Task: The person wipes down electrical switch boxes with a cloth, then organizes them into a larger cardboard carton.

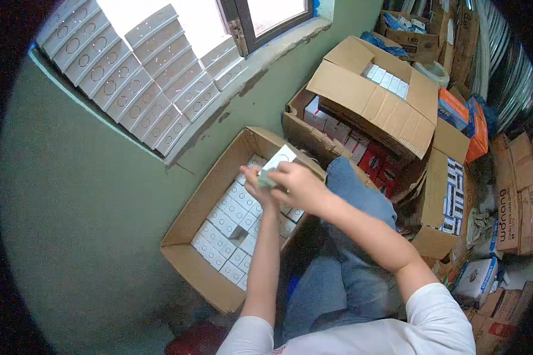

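A small white box (pixel 279 156) with a circle printed on its face is held up between my two hands, over a large open cardboard box (pixel 186 228). My right hand (pixel 299 184) is closed on it from the right. From the left and below, my left hand (pixel 256 184) closes at its lower end, its fingers partly hidden. A pale green patch (pixel 266 178) shows between the hands, too blurred to identify. Rows of similar white boxes (pixel 222 220) lie in the cardboard box, with a gap among them.
Stacked white boxes (pixel 109 74) with circles stand on the window sill (pixel 249 80). To the right are an open carton (pixel 376 106) of white boxes, red boxes (pixel 373 161) beneath it, and another carton (pixel 435 201) of small packs. Coiled tubing (pixel 503 59) hangs at the far right.
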{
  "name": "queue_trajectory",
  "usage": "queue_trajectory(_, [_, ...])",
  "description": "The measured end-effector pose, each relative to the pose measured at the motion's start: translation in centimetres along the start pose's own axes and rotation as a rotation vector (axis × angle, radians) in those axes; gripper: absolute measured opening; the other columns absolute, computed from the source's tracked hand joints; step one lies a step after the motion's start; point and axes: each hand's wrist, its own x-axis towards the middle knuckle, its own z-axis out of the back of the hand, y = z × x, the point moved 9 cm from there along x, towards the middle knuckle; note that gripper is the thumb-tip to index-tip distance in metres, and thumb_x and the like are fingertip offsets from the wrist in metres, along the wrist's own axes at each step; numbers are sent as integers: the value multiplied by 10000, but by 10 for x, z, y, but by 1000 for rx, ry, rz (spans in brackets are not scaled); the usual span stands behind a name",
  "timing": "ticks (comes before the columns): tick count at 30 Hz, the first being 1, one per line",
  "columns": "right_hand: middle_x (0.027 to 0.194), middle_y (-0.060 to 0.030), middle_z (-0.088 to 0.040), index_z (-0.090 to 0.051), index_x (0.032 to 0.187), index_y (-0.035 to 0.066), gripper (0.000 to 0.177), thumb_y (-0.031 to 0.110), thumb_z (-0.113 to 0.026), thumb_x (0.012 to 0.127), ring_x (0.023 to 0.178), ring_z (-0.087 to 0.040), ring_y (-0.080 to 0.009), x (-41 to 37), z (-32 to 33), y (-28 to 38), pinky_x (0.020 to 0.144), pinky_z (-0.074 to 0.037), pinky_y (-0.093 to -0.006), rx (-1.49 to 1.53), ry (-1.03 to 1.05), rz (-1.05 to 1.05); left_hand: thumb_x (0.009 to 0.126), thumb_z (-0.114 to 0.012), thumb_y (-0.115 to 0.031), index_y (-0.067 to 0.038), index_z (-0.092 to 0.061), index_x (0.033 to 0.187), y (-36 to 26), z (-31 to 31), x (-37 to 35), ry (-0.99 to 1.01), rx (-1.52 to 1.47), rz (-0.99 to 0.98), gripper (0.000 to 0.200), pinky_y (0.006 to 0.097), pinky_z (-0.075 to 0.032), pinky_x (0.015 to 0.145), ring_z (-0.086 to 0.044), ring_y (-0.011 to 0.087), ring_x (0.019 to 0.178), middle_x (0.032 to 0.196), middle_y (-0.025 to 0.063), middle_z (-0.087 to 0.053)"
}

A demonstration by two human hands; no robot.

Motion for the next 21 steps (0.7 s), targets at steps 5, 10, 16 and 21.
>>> queue_trajectory(5, [922,-209,-636,-675,1019,25,275,100,-676,755,902,-635,-368,5,7,-41,806,-523,-436,-131,-136,-138,997,-261,-634,-170,-386,612,15,6,9,75,137,-77,616,242,-213,482,-313,48,523,589,-89,-359])
queue_trajectory(10, [902,-185,-641,-686,1039,63,328,128,-711,718,890,-638,-369,13,8,-17,786,-530,-451,-21,-33,-43,969,-256,-689,-133,-552,779,12,-22,-1,274,58,-23,658,235,-334,636,-461,58,713,749,-51,-521])
queue_trajectory(16, [953,-174,-627,-683,1046,45,337,151,-718,728,909,-625,-358,9,7,-22,822,-523,-442,-73,-62,-126,965,-247,-692,-114,-553,832,8,-35,-15,221,-73,136,668,280,-419,749,-538,112,793,798,-18,-555])
queue_trajectory(21, [955,-169,-645,-691,1061,25,333,186,-699,770,929,-622,-344,5,43,-50,845,-510,-428,-132,-281,-265,990,-303,-628,-143,-510,706,11,-27,-4,363,-259,225,598,256,-407,669,-518,89,690,693,-29,-507])
